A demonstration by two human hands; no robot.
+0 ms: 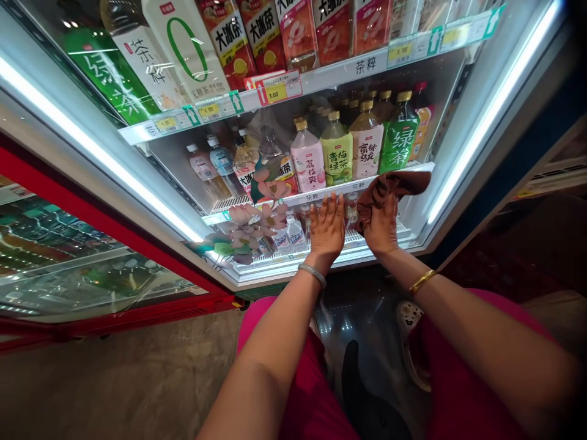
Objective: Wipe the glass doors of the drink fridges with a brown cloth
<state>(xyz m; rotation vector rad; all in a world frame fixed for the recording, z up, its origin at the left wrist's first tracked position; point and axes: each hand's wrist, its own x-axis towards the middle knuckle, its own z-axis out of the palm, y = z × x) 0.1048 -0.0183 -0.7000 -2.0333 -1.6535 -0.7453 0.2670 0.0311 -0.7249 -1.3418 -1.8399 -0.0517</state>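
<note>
My left hand (328, 226) lies flat with its fingers stretched upward, apparently against the glass door of a lit drinks fridge. Just to its right, my right hand (383, 225) grips a brown cloth (401, 185), bunched at the fingers with one flap spread to the right. Some of the right fingers are hidden by the cloth. Behind the hands runs a shelf edge (300, 198) with bottled teas above it, among them a pink-labelled bottle (308, 159) and a green-labelled bottle (398, 139). A flower decal (250, 226) shows on the glass at the left.
Larger bottles and cartons (186, 49) fill the upper shelf, above price tags (275, 93). Small water bottles (295, 232) stand on the bottom shelf. A red-framed fridge (174, 311) adjoins on the left. My knees are either side, above the floor (137, 379).
</note>
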